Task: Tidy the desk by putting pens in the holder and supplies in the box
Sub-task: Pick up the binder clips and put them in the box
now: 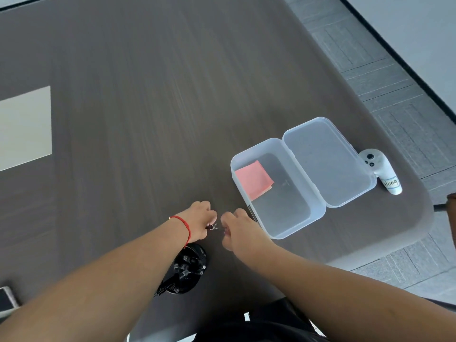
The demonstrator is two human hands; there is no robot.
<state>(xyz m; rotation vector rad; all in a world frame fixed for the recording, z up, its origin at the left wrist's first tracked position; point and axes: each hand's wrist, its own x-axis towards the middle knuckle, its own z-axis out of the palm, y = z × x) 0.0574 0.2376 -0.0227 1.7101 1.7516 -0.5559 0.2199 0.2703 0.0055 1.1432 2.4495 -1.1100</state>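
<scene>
Two bare hands meet low over the dark wood-grain desk [153,99], just left of the open translucent plastic box [282,225]. Left hand [198,217], with a red string bracelet [183,227] at the wrist, curls its fingers around a small dark binder clip [211,227] with wire handles; right hand [234,225] is curled beside it, and whether it pinches anything cannot be told. Inside the box lies a pink sticky-note pad [253,180]; the hinged lid [325,161] lies flat beyond it. Behind the left forearm stands a black mesh pen holder [188,270] with pens in it, so the pen step appears done and the supplies step in hand. Next move, by judgement: carry the clip rightward over the near wall and release it. A white handheld controller [381,170] rests beside the lid.
</scene>
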